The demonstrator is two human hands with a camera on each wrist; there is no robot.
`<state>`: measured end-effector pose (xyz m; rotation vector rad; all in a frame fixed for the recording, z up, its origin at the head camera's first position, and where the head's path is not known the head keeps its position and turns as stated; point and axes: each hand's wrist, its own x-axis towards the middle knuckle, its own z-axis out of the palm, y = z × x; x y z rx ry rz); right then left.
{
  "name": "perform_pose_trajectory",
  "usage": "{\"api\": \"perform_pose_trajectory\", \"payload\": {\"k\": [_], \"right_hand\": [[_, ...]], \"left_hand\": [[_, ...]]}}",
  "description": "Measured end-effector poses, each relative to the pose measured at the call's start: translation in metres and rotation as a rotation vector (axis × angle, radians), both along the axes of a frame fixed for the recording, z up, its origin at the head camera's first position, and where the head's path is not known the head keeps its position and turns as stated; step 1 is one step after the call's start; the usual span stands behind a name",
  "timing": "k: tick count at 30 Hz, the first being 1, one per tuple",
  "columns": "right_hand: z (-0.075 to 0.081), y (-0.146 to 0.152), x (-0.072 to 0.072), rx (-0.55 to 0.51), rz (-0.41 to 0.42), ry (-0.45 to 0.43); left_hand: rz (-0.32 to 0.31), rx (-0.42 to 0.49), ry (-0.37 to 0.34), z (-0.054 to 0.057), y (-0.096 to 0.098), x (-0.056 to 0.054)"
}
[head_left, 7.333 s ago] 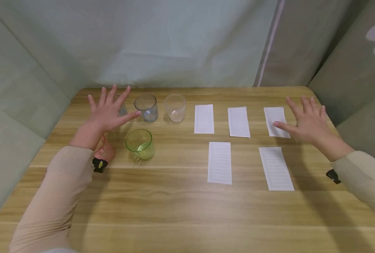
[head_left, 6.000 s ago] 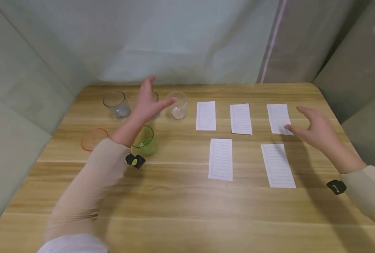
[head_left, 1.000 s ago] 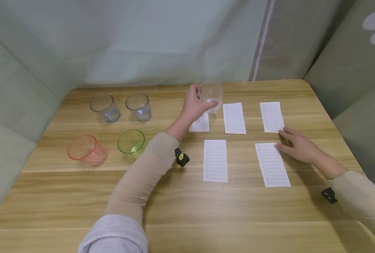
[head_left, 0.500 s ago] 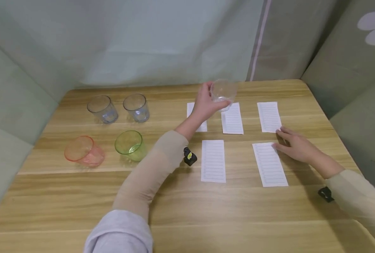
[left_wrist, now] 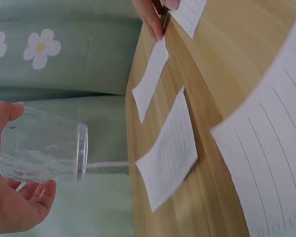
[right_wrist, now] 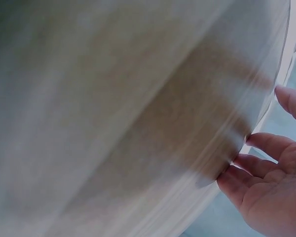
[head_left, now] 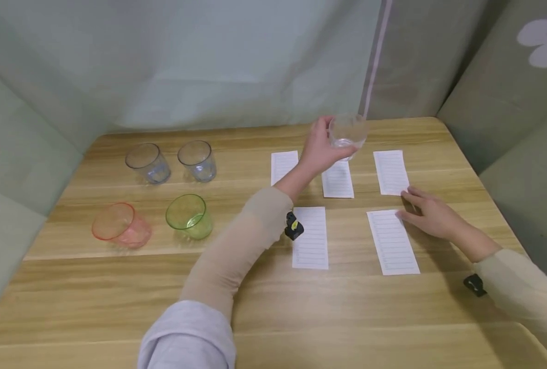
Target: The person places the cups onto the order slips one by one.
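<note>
My left hand grips a clear drinking glass round its side, thumb in front. In the left wrist view the base of the glass is held off the table above a lined paper slip. From above, it overlaps the far end of the back middle slip. My right hand rests its fingertips on the table between the back right slip and the front right slip, right at their edges. The right wrist view shows those fingers loosely bent, holding nothing.
Two bluish glasses stand at the back left of the wooden table. A red glass and a green glass stand before them. More slips lie at the back left and front left. A curtain hangs behind.
My left hand has taken the clear glass from beside the bluish ones and carried it right, over the back slips. My right hand has come down from mid-air to the table and stays there.
</note>
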<state>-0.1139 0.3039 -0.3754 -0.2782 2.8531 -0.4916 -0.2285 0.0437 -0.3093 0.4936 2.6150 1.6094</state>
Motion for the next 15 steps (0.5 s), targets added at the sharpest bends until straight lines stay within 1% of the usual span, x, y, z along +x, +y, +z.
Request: {"api": "perform_pose_trajectory", "payload": {"k": [4, 9, 12, 15], "right_hand": [[0.001, -0.002, -0.001, 0.006, 0.006, 0.005], [0.001, -0.003, 0.000, 0.013, 0.014, -0.004], [0.000, -0.003, 0.002, 0.019, 0.008, -0.007], [0.000, -0.004, 0.004, 0.023, 0.004, -0.002]], "left_hand": [[-0.006, -0.025, 0.032, 0.001, 0.009, 0.002], [-0.007, -0.057, 0.085, -0.001, 0.022, 0.005], [-0.030, -0.051, 0.088, -0.004, 0.030, 0.007], [-0.040, -0.043, 0.089, -0.006, 0.038, 0.009]]}}
